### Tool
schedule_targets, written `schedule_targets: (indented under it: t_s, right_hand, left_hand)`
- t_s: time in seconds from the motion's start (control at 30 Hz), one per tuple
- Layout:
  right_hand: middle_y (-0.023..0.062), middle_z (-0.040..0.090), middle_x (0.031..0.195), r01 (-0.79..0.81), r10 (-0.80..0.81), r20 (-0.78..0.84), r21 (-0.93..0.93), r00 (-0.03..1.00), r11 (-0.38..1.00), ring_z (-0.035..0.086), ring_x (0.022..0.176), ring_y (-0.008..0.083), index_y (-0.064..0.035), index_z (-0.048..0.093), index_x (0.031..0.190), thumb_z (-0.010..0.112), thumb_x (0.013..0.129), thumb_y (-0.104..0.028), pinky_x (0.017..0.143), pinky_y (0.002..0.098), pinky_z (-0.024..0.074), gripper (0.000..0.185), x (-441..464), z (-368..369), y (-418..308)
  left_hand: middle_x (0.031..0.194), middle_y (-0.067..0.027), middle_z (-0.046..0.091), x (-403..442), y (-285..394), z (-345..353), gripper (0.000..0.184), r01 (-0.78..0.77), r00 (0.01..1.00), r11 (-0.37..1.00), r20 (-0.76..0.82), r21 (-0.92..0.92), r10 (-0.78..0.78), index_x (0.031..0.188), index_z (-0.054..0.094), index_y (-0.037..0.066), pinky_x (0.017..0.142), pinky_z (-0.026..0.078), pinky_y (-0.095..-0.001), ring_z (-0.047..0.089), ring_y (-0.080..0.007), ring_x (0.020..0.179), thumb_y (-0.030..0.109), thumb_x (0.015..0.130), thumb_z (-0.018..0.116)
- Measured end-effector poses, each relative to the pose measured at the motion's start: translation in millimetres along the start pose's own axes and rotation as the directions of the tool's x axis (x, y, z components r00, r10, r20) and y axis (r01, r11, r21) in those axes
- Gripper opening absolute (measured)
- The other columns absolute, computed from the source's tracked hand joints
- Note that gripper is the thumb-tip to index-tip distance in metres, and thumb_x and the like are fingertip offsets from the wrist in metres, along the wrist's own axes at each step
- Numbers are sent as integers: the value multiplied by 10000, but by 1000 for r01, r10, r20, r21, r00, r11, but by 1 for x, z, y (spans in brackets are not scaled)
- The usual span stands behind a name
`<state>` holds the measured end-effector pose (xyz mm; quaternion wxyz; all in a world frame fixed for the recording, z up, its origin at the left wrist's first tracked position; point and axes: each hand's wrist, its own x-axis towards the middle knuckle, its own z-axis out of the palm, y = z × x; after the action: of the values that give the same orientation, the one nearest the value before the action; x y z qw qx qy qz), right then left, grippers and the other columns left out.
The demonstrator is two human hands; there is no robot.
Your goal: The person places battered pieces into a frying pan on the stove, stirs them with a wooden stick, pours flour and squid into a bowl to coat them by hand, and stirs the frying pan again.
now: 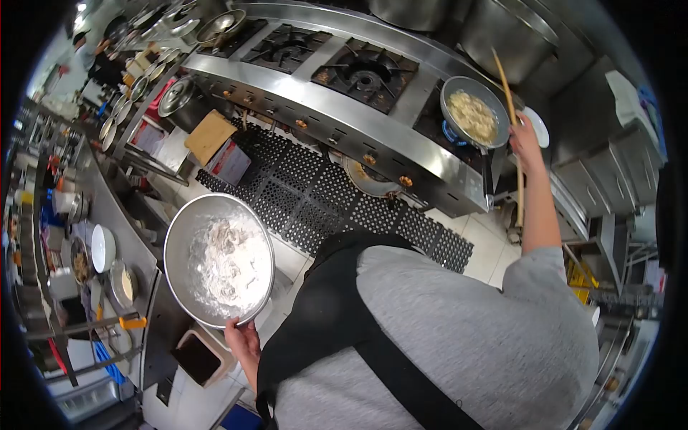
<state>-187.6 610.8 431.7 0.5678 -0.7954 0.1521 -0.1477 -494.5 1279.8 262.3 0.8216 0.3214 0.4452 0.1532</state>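
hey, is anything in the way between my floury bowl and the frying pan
Nothing visible blocks the space between the metal bowl and the frying pan; the direct line passes over the floor mat and the stove front.

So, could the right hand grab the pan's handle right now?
Probably yes: the pan's handle sticks out close to the right hand, with nothing seen blocking it. The hand seems to grip a wooden stick, though, so it may need freeing first.

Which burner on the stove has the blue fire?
The rightmost one in view, the burner under the frying pan: a blue flame shows there. The two bare burners to its left show no flame.
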Motion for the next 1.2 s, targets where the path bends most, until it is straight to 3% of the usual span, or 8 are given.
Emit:
schedule_targets:
  t_s: [0.23, 0.43, 0.47, 0.63, 0.7, 0.83, 1.0, 1.2]
  right_hand:
    - [113, 536, 931, -117, 107, 48, 365, 993, 923, 564, 653, 174, -79, 386, 1257, 449, 800, 40, 502, 277, 448, 476, 28, 180, 13]
    - [129, 538, 902, -279, 324, -113, 297, 939, 913, 565, 625, 190, -67, 390, 1271, 473, 791, 45, 485, 303, 474, 500, 62, 290, 65]
    - [169, 603, 894, -172, 190, -278, 89, 941, 981, 620, 746, 256, -21, 443, 1220, 568, 725, 14, 607, 357, 492, 512, 115, 313, 142]
    - [192, 611, 995, -350, 399, -222, 228, 890, 908, 607, 915, 302, -33, 508, 1142, 615, 710, -32, 792, 368, 469, 444, 130, 343, 110]
    - [178, 622, 950, -200, 162, -379, -63, 911, 978, 619, 863, 296, -42, 507, 1129, 622, 717, -35, 769, 374, 482, 428, 164, 359, 140]
    - [129, 644, 861, -261, 285, -258, 125, 923, 957, 628, 812, 287, -62, 472, 1167, 672, 737, -78, 738, 376, 497, 474, 184, 359, 111]
    - [181, 640, 943, -170, 97, -217, -352, 971, 921, 616, 928, 330, -38, 433, 1183, 690, 724, -79, 794, 401, 492, 528, 213, 360, 87]
    - [243, 617, 970, -165, 120, -122, -505, 985, 847, 605, 936, 378, -18, 422, 1152, 682, 710, -78, 803, 429, 494, 517, 235, 394, 59]
  left_hand:
    - [993, -141, 595, 10, 14, 4, 296, 68, 996, 998, -58, 13, -67, 1026, 493, -37, 615, 542, -278, 616, -228, 826, 68, 749, 489]
    - [914, -98, 606, 46, 28, -31, 284, 87, 994, 992, -79, 88, -80, 1012, 514, -2, 516, 494, -235, 605, -202, 736, 84, 741, 509]
    - [884, -91, 606, 41, 29, -23, 273, 106, 992, 986, -85, 131, -96, 994, 521, 0, 524, 487, -238, 596, -194, 719, 86, 736, 519]
    - [880, -93, 600, 35, 41, 10, 265, 44, 942, 992, -336, 116, -2, 978, 527, 1, 569, 491, -270, 591, -204, 734, 71, 723, 518]
    - [889, -97, 593, 37, 41, 20, 261, -4, 939, 993, -342, 119, 44, 969, 526, -5, 616, 494, -300, 587, -214, 769, 61, 717, 514]
    - [898, -98, 589, 37, 52, 63, 246, -44, 921, 996, -383, 83, 73, 952, 520, -11, 645, 488, -314, 583, -216, 793, 57, 716, 511]
    - [904, -89, 593, 63, 56, 72, 194, 34, 931, 996, -365, 84, -1, 912, 525, -3, 620, 479, -284, 581, -205, 776, 43, 724, 514]
    - [911, -83, 599, 70, 65, 125, 199, -9, 963, 995, -269, 99, 36, 921, 539, 10, 622, 484, -272, 588, -191, 775, 34, 723, 529]
